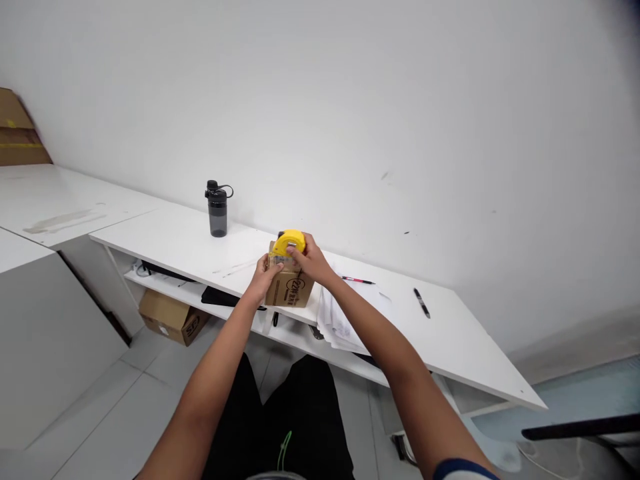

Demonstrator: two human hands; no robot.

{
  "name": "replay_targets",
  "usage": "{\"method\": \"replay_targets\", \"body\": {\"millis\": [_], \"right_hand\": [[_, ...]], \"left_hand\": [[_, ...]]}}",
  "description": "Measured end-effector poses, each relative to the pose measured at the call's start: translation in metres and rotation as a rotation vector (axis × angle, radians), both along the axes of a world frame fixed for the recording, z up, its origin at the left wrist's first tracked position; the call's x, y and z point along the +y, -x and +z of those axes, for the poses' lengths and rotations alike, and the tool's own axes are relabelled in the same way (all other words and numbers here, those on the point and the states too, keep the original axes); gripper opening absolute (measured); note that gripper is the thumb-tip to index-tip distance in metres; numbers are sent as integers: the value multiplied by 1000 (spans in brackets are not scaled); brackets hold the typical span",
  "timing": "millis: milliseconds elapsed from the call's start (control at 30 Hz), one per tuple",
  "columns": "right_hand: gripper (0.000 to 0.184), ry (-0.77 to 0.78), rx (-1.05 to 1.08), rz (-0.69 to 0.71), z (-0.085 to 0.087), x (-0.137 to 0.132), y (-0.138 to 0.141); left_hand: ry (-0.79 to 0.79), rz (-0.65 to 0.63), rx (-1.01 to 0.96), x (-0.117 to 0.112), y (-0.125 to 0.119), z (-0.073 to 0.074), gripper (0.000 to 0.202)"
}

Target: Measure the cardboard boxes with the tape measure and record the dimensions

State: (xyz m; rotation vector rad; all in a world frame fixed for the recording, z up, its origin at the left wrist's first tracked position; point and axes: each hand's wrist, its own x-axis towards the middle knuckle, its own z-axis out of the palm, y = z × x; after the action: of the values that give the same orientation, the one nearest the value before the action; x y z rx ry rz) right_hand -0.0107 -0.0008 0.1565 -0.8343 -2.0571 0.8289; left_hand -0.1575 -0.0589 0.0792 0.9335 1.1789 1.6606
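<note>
A small brown cardboard box (290, 291) with black print stands at the front edge of a white desk (190, 243). My left hand (267, 272) is closed on the box's left side and steadies it. My right hand (309, 257) is closed on a yellow tape dispenser (289, 242) that rests on the top of the box. Clear tape seems to run across the box top under the dispenser, though it is hard to make out.
A dark water bottle (217, 209) stands at the back left of the desk. Papers (340, 319), a red pen (357, 281) and a black marker (421, 302) lie to the right. A second cardboard box (173, 317) sits on the floor under the desk.
</note>
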Motion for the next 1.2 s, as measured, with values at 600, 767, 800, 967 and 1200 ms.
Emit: {"method": "replay_targets", "body": {"millis": [600,767,800,967,1200], "right_hand": [[60,-324,-662,-20,9,18,2],[59,-294,-665,-60,8,11,-24],[60,-274,-652,-65,7,10,-33],[55,-125,-537,-73,1,17,-87],[47,45,-399,-71,-10,21,-142]], "left_hand": [[-91,294,217,4,-25,-17,48],[-39,455,345,2,-32,-13,43],[-37,461,368,2,-33,-11,43],[-39,481,428,3,-31,-10,41],[-35,467,407,7,-29,-11,42]]}}
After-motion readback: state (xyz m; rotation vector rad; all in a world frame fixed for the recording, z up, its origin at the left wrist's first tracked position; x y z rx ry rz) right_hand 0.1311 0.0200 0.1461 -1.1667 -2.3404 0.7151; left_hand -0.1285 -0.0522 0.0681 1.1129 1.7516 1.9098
